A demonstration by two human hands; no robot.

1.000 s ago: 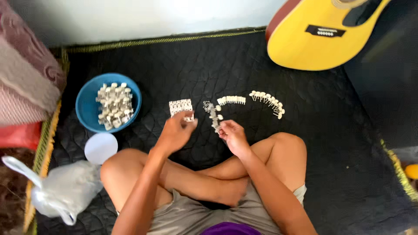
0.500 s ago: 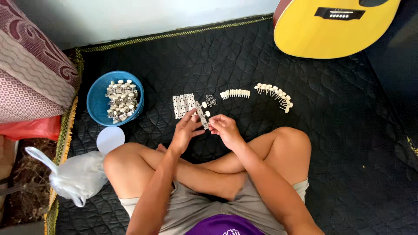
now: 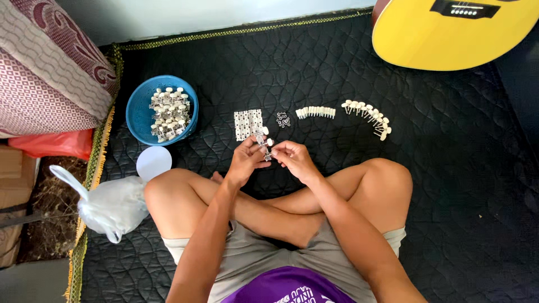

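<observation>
I sit cross-legged on a black quilted mat (image 3: pixel 449 168). My left hand (image 3: pixel 245 161) and my right hand (image 3: pixel 293 159) hold between them a small metal tuning-peg strip (image 3: pixel 264 143) with white knobs, just above my shins. Beyond it on the mat lie a flat block of white pegs (image 3: pixel 247 123), a small pile of dark rings (image 3: pixel 283 119), a short row of white pins (image 3: pixel 315 112) and a curved row of white-knobbed pegs (image 3: pixel 368 115).
A blue bowl (image 3: pixel 138 112) full of metal tuners stands at the left, a white round lid (image 3: pixel 153 163) in front of it. A clear plastic bag (image 3: pixel 109 205) lies by my left knee. A yellow guitar (image 3: pixel 449 36) lies at the top right, patterned cushions (image 3: pixel 45 73) at the left.
My left hand came off the white peg block and joined my right hand on the tuner strip, which rose toward me. The camera view shifted.
</observation>
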